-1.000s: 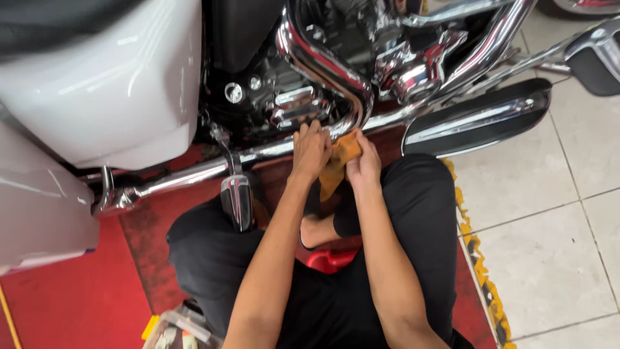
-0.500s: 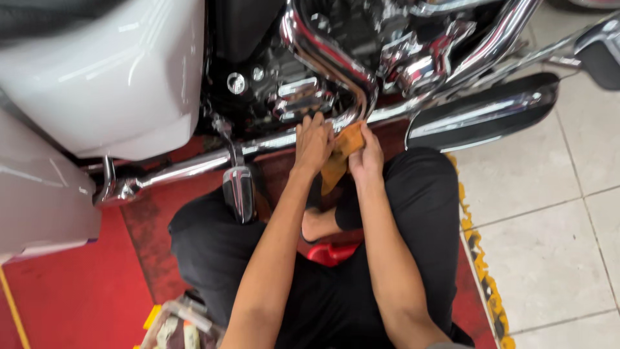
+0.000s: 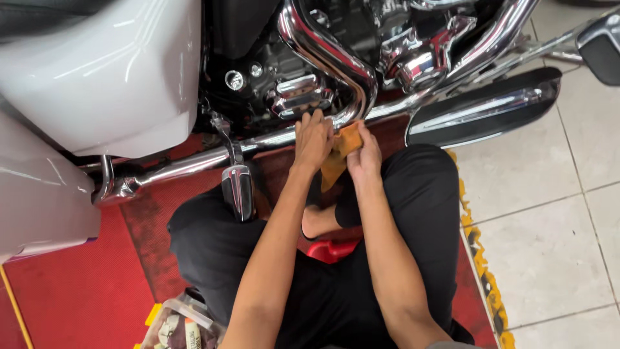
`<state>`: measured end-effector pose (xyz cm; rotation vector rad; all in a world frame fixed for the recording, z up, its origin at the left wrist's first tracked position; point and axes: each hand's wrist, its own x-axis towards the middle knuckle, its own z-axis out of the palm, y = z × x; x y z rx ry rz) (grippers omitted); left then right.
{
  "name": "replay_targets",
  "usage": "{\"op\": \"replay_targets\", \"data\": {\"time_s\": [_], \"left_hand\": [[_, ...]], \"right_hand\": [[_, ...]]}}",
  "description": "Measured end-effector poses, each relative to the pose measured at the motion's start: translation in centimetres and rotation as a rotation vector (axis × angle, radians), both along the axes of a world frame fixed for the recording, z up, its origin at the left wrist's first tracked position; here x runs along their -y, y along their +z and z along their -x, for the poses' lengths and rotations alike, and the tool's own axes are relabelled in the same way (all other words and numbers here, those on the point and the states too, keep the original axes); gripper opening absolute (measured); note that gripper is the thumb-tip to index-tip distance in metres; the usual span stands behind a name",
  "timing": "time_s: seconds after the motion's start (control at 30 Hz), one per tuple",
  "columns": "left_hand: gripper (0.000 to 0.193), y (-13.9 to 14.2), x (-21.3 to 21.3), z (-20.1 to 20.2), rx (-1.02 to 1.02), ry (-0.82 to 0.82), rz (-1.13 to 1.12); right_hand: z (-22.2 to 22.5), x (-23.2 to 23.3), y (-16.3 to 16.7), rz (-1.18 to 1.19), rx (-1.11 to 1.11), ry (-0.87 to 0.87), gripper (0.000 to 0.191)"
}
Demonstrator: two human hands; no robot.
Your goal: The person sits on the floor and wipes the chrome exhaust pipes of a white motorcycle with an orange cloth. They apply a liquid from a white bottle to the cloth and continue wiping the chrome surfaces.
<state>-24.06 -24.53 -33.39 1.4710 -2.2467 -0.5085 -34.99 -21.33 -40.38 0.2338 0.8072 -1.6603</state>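
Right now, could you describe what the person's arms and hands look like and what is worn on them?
Both forearms are bare, with no sleeves, watch or bands in view. The left hand and right hand wear no gloves or visible rings. Black trousers cover the legs.

A red floor mat [image 3: 71, 291] with a yellow-and-black edge covers the lower left, pale floor tiles [image 3: 549, 213] lie right, and a clear packet [image 3: 177, 326] rests bottom centre-left.
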Motion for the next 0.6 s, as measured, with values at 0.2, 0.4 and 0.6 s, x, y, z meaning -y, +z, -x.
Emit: {"op": "replay_targets", "data": {"time_s": [0.2,0.4,0.6], "left_hand": [[0.016,0.11,0.07,-0.06,0.000,0.008,-0.045],[0.017,0.25,0.13,-0.11,0.003,0.000,-0.095],[0.012,0.20,0.15,-0.09,0.009,-0.003,-0.008]], "right_hand": [[-0.09,0.16,0.05,-0.035,0.021,-0.038,0.019],[-0.19,0.33,0.34,-0.043,-0.009,-0.044,0.023],[-0.04,0.53,0.59,-0.056,0.003,-0.021,0.024]]}}
